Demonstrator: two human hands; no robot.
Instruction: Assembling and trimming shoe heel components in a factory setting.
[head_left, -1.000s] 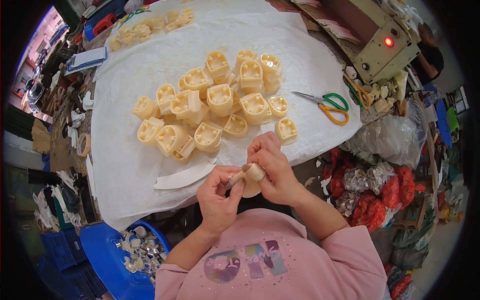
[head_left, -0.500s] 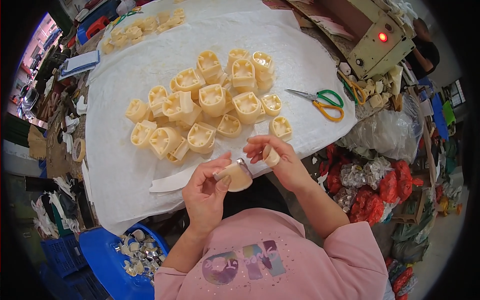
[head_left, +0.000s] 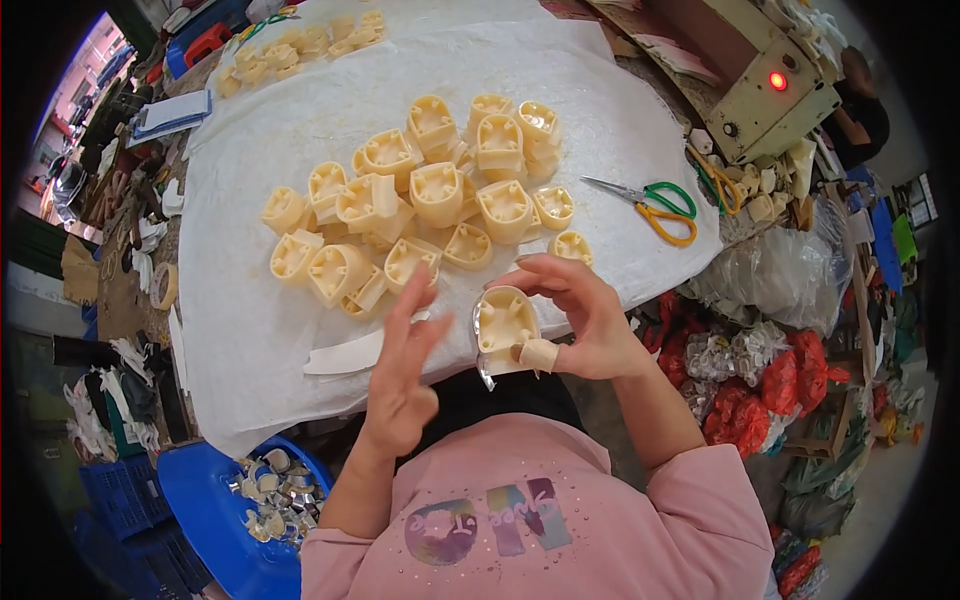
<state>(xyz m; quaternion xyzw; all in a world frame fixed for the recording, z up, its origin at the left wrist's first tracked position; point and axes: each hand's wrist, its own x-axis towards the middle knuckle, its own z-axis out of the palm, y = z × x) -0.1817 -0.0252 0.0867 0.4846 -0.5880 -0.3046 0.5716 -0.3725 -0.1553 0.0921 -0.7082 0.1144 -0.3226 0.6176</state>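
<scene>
A cream plastic heel-shaped piece [head_left: 506,322] with a D-shaped rim and a shiny silver strip along its left side is gripped between the thumb and fingers of my right hand [head_left: 592,325]. Its hollow face, with small posts inside, is turned up. The thumb of that hand wears a beige wrapping. My left hand [head_left: 400,370] is off the piece, a short way to its left, its fingers spread and slightly blurred. Just beyond both hands lies a pile of similar cream plastic pieces [head_left: 437,195] on the white-covered table [head_left: 260,370].
Scissors [head_left: 655,208] with green and orange handles lie on the right of the table. To the lower left stands a blue bin [head_left: 205,510] containing silver-coated pieces. A machine [head_left: 770,115] with a lit red lamp is at the far right, near another person [head_left: 862,110].
The silver-edged piece has passed from my left hand to my right and turned hollow side up. My left hand has let go and moved left with its fingers apart.
</scene>
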